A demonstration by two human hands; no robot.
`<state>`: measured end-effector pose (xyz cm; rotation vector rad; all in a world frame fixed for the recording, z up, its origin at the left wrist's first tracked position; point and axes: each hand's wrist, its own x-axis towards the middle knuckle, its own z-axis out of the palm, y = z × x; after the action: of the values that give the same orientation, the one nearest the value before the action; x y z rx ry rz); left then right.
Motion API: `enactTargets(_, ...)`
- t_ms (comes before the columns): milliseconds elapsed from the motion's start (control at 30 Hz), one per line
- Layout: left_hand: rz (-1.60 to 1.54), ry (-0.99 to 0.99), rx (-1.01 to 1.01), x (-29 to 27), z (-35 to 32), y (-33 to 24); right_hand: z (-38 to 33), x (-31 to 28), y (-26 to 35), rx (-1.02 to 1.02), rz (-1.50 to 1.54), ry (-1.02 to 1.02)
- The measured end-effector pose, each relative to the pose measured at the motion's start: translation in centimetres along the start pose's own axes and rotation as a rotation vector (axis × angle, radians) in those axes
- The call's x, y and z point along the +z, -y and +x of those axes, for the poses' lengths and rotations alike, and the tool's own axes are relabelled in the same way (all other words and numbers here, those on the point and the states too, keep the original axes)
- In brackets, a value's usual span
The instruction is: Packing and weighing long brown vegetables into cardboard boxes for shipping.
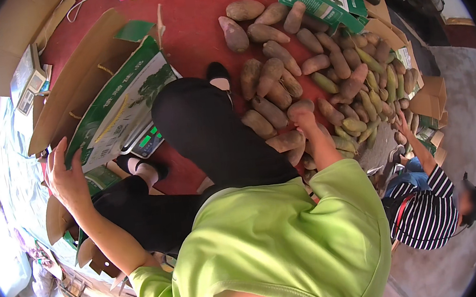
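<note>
One tuber gripped at the heap's edge, the carton steadied on the scale

The right hand (pixel 303 119) was closed around a brown tuber (pixel 300 107) at the near edge of the pile of tubers (pixel 322 64) on the red floor (pixel 190 20), while the left hand (pixel 66 177) was laid with spread fingers against the flap of the green-and-white carton (pixel 120 106) resting tilted on the weighing scale (pixel 145 141); nothing was clamped there. Neighbouring tubers could be dislodged, it was judged, if the gripped one were pulled out from under them, since they were stacked touching. The carton could be tipped off the scale by uneven pressure on its flap. A second person's hand (pixel 401 122) was reaching into the same pile, so a collision was possible.
</note>
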<state>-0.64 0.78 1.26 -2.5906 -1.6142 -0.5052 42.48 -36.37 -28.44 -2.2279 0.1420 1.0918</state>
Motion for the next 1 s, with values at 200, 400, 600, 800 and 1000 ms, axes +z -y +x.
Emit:
enactTargets(200, -0.019, 0.097, -0.053, 0.1, -0.7, 0.3, -0.1, 1.4, -2.9, 0.047, -0.047, 0.035)
enactTargets(400, 0.103, 0.041, -0.087, 0.9, -1.8, 0.2, 1.7, 4.5, 0.5, -0.031, 0.23, 0.056)
enactTargets(600, 0.19, -0.005, -0.052, 0.9, -2.2, -0.9, 3.5, 10.1, 6.9, -0.055, 0.375, -0.099)
enactTargets(800, 0.216, -0.041, -0.032, 0.9, -2.4, -1.0, 5.0, 13.2, 8.7, 0.004, 0.432, -0.287)
enactTargets(1000, 0.181, -0.033, -0.015, 0.8, -1.8, -1.3, 6.8, 10.9, 7.7, -0.021, 0.527, -0.118)
